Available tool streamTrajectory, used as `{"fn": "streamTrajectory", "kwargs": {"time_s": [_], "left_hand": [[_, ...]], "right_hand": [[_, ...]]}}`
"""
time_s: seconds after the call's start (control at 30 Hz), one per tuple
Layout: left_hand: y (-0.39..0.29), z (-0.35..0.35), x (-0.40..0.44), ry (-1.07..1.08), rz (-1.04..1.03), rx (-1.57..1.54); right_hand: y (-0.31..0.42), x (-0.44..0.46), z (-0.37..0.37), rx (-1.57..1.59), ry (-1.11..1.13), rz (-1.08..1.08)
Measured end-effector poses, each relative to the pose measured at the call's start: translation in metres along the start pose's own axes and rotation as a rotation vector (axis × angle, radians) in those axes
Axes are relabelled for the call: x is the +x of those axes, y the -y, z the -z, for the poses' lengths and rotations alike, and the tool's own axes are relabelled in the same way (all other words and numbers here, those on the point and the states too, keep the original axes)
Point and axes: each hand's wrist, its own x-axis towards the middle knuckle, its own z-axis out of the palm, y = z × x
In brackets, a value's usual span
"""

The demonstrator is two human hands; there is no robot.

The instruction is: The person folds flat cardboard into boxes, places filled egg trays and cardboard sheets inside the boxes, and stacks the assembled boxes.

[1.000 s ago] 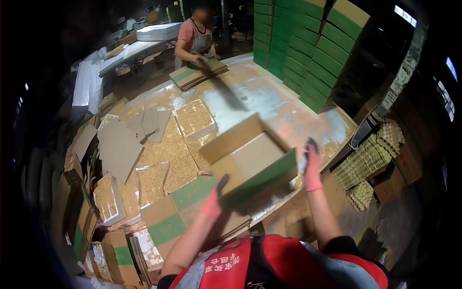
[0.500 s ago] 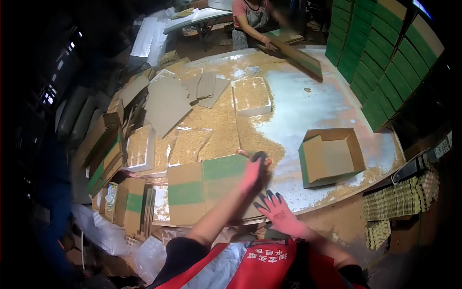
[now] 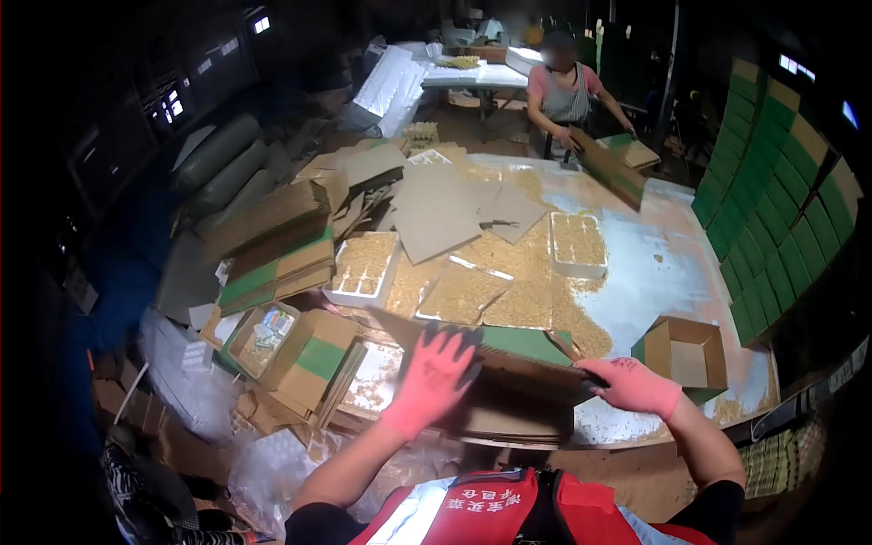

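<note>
One box is formed: the open-topped brown cardboard box with green outer panels point(image 3: 681, 354) stands upright on the large, pale-topped table point(image 3: 654, 236), near its right end, and its visible interior holds no contents. A second unit is in work: the brown cardboard carton blank point(image 3: 536, 377) is raised at a tilt above the near edge of the table, between the two gloved hands, and does not have an open box shape. The left hand point(image 3: 431, 377), in a pink glove with dark fingertips, has its fingers spread wide against the left part of the blank. The right hand point(image 3: 636, 386), in a matching glove, has its fingers closed on the right end of the blank, at the upper edge. Further units remain flat: layered cardboard point(image 3: 509, 429) lies directly below the blank, and a pile of folded brown and green cartons point(image 3: 291, 263) lies at the left side. The white foam tray filled with tan granular material point(image 3: 578, 241) sits apart from the formed box. A tall stack of green and brown boxes point(image 3: 772, 213) stands along the right side. Across the table, a co-worker point(image 3: 568, 95) holds a flattened carton point(image 3: 613, 173); its opening state appears incomplete.
</note>
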Motion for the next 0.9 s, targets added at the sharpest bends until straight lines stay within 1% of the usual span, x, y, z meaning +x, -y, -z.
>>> {"fn": "streamTrajectory", "kwargs": {"time_s": [0.03,0.07,0.1,0.13,0.17,0.2,0.27,0.3,0.33,0.4,0.43,0.47,0.53,0.57,0.67,0.7,0.73,0.8,0.87,0.9], "left_hand": [[0.007,-0.007,0.006,-0.016,-0.064,0.01],[0.011,-0.008,0.017,-0.047,-0.13,0.024],[0.012,-0.008,0.016,-0.031,-0.144,0.004],[0.011,-0.007,0.012,0.035,-0.178,0.065],[0.012,-0.005,0.005,0.079,-0.187,0.052],[0.017,-0.001,-0.001,0.124,-0.196,0.05],[0.02,-0.003,-0.014,0.025,-0.282,0.07],[0.021,-0.015,-0.018,0.106,-0.319,0.023],[0.016,-0.005,-0.014,-0.086,-0.441,-0.029],[0.01,-0.013,-0.01,0.041,-0.461,-0.128],[0.0,-0.011,-0.008,-0.07,-0.51,-0.209],[-0.01,0.002,-0.009,-0.022,-0.574,-0.121],[-0.011,0.015,-0.014,-0.098,-0.625,-0.078],[-0.009,0.026,-0.012,-0.093,-0.616,0.012],[-0.007,0.039,-0.002,-0.08,-0.612,0.149],[-0.008,0.037,-0.002,-0.068,-0.608,0.196],[-0.007,0.036,0.001,-0.057,-0.608,0.248],[0.001,0.031,0.002,-0.023,-0.617,0.318],[0.006,0.018,-0.004,0.012,-0.614,0.347],[0.009,0.017,-0.007,-0.068,-0.617,0.292]], "right_hand": [[0.014,0.007,0.015,-0.078,0.057,-0.116],[0.025,0.017,0.021,-0.192,-0.091,0.006],[0.035,0.025,0.018,-0.309,-0.231,0.133],[0.04,0.029,0.007,-0.408,-0.359,0.254],[0.041,0.043,-0.007,-0.354,-0.109,0.179],[0.046,0.05,-0.01,-0.034,0.125,-0.198],[0.009,0.066,-0.013,-0.166,0.01,-0.08],[-0.004,0.072,-0.014,-0.229,0.036,-0.137],[0.01,0.076,-0.008,-0.293,-0.016,-0.152],[0.058,0.091,0.015,-0.421,-0.101,-0.181],[0.082,0.106,0.024,-0.552,-0.03,-0.112],[0.091,0.113,0.023,-0.288,-0.042,-0.027],[0.102,0.129,0.017,0.25,-0.05,0.162],[0.104,0.137,0.019,0.697,0.052,0.213],[0.115,0.154,0.015,0.457,0.064,0.084],[0.127,0.156,0.014,0.56,-0.013,0.034],[0.114,0.169,0.007,0.651,0.065,0.032],[0.058,0.198,-0.014,0.825,0.215,0.02],[0.036,0.193,-0.009,0.716,0.154,-0.208],[0.025,0.189,0.007,0.458,0.064,-0.15]]}}
